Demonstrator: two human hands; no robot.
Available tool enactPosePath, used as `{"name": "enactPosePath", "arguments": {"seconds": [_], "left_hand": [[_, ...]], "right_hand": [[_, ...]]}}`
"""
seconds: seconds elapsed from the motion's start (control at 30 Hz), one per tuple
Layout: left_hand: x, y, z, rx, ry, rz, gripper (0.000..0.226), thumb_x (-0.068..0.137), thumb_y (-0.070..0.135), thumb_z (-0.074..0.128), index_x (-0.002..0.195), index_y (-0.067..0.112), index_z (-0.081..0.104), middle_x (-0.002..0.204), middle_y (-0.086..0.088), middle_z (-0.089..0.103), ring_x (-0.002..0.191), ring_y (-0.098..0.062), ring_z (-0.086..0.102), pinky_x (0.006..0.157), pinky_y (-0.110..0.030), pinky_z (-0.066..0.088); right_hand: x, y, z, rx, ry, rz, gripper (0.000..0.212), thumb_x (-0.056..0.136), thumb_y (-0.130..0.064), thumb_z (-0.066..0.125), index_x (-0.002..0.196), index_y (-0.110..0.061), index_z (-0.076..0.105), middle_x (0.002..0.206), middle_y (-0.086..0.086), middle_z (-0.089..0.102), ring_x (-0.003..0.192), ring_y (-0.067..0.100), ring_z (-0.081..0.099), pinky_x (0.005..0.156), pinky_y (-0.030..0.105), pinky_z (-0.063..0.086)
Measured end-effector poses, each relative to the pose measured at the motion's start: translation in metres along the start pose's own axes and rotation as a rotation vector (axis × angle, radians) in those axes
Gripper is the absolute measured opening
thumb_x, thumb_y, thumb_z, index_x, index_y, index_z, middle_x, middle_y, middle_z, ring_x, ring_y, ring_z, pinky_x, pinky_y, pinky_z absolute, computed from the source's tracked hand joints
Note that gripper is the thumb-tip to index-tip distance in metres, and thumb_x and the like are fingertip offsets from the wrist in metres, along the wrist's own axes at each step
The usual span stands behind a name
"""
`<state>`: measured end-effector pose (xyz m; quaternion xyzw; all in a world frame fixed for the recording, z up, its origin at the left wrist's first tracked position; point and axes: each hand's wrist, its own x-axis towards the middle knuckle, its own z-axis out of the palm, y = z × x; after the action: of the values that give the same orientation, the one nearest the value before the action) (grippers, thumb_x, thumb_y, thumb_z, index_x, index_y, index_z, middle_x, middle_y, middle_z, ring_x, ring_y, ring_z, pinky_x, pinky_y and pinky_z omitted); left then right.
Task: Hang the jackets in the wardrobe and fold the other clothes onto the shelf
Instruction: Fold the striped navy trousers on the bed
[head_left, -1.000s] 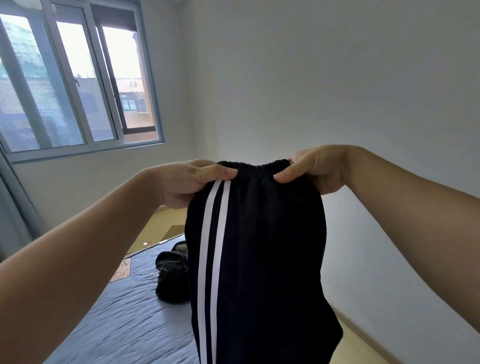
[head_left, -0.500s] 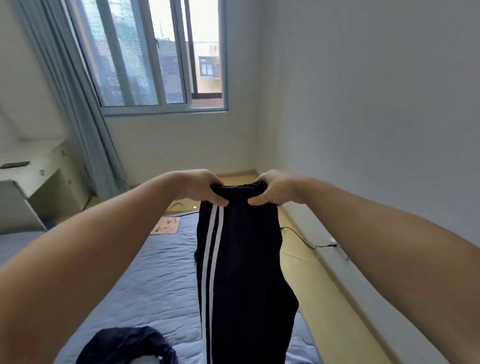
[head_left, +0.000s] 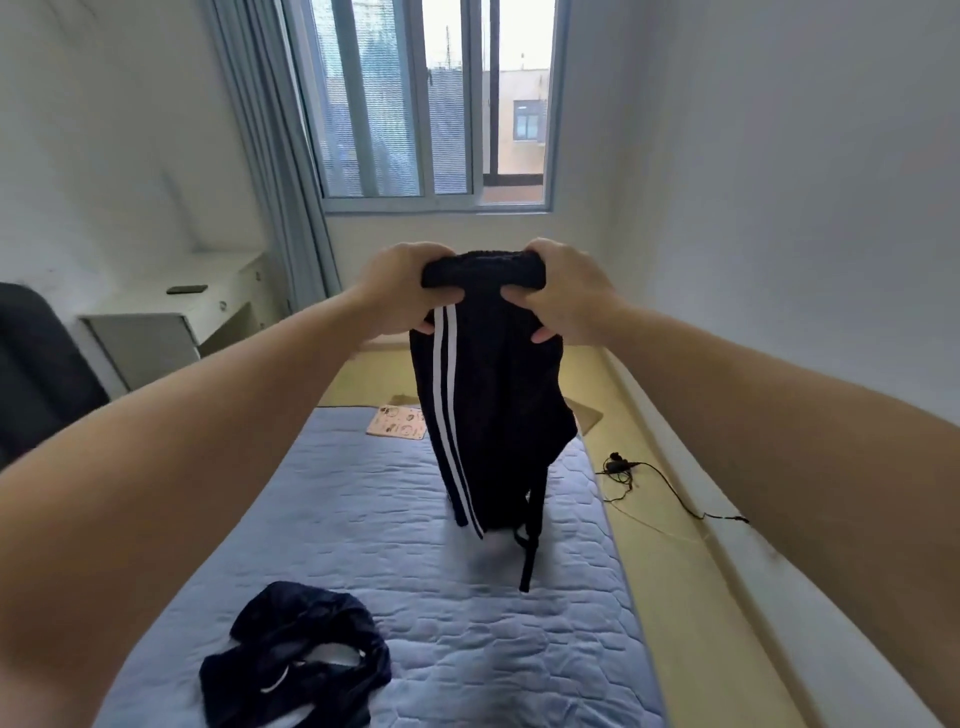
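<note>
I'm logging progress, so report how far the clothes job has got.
Done: nothing shown; no wardrobe or shelf is in view. In hand: the left hand and right hand grip the waistband of the black striped trousers, which hang unfolded over the bed. Left: folding them, and the dark garment crumpled on the bed.

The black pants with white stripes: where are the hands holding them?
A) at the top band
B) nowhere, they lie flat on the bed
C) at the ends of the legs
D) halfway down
A: the left hand and the right hand both grip the bunched waistband of the black pants, and the legs hang down over the bed.
</note>
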<state>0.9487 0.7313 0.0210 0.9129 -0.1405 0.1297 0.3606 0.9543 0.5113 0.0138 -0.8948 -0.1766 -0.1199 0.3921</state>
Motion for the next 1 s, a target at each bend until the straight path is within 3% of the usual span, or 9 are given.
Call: {"name": "enactPosePath", "arguments": {"seconds": [0.13,0.27,0.33,0.43,0.53,0.67,0.87,1.0], "left_hand": [[-0.047,0.003,0.009,0.020,-0.007,0.024,0.031,0.090,0.017,0.073,0.113,0.036,0.063,0.095,0.013,0.063,0.073,-0.009,0.067,0.053,-0.021,0.058],[-0.112,-0.027,0.035,0.011,-0.093,0.006,0.030,0.086,0.018,0.077,0.107,0.038,0.066,0.092,0.013,0.066,0.067,-0.009,0.069,0.055,-0.029,0.061],[-0.154,-0.052,0.060,0.064,-0.129,-0.003,0.032,0.085,0.021,0.077,0.114,0.031,0.068,0.092,0.016,0.066,0.078,-0.017,0.069,0.067,-0.037,0.061],[-0.229,-0.090,0.108,0.095,-0.214,-0.024,0.042,0.085,0.020,0.077,0.125,0.024,0.066,0.107,0.001,0.071,0.099,-0.025,0.065,0.085,-0.038,0.053],[-0.307,-0.119,0.146,0.171,-0.339,-0.077,0.042,0.087,0.031,0.073,0.128,0.034,0.063,0.111,0.002,0.072,0.100,-0.024,0.066,0.078,-0.035,0.050],[-0.394,-0.138,0.174,0.350,-0.485,-0.126,0.043,0.086,0.050,0.068,0.127,0.045,0.057,0.112,0.008,0.071,0.103,-0.024,0.066,0.076,-0.035,0.051],[-0.493,-0.136,0.197,0.364,-0.621,-0.192,0.042,0.084,0.049,0.072,0.124,0.041,0.060,0.110,0.007,0.068,0.104,-0.022,0.064,0.076,-0.034,0.050],[-0.551,-0.121,0.210,0.365,-0.616,-0.217,0.047,0.081,0.052,0.072,0.126,0.043,0.060,0.112,0.008,0.069,0.105,-0.021,0.065,0.074,-0.032,0.047]], "right_hand": [[-0.041,-0.006,0.002,-0.058,-0.041,-0.005,0.037,0.090,-0.024,0.076,0.122,-0.018,0.059,0.114,0.005,0.060,0.088,0.029,0.069,0.059,0.041,0.064],[-0.101,0.001,0.031,-0.145,-0.166,0.091,0.028,0.082,-0.026,0.082,0.100,-0.019,0.062,0.100,0.004,0.066,0.084,0.025,0.071,0.075,0.045,0.062],[-0.137,0.009,0.057,-0.262,-0.235,0.128,0.030,0.078,-0.030,0.083,0.097,-0.024,0.060,0.097,-0.002,0.064,0.091,0.023,0.066,0.077,0.039,0.056],[-0.201,0.027,0.107,-0.315,-0.378,0.223,0.036,0.076,-0.031,0.082,0.103,-0.029,0.059,0.100,-0.004,0.063,0.095,0.021,0.060,0.070,0.029,0.049],[-0.270,0.049,0.158,-0.321,-0.526,0.325,0.044,0.077,-0.029,0.081,0.116,-0.028,0.060,0.107,-0.001,0.065,0.099,0.022,0.060,0.085,0.038,0.053],[-0.351,0.064,0.208,-0.341,-0.670,0.388,0.039,0.081,-0.028,0.078,0.114,-0.028,0.056,0.102,-0.002,0.059,0.094,0.023,0.058,0.074,0.032,0.044],[-0.444,0.058,0.237,-0.442,-0.844,0.365,0.036,0.085,-0.030,0.073,0.110,-0.029,0.048,0.106,0.004,0.061,0.093,0.030,0.061,0.069,0.036,0.047],[-0.504,0.052,0.237,-0.494,-0.876,0.316,0.038,0.087,-0.033,0.070,0.117,-0.024,0.049,0.114,0.007,0.063,0.099,0.033,0.061,0.079,0.040,0.052]]}}
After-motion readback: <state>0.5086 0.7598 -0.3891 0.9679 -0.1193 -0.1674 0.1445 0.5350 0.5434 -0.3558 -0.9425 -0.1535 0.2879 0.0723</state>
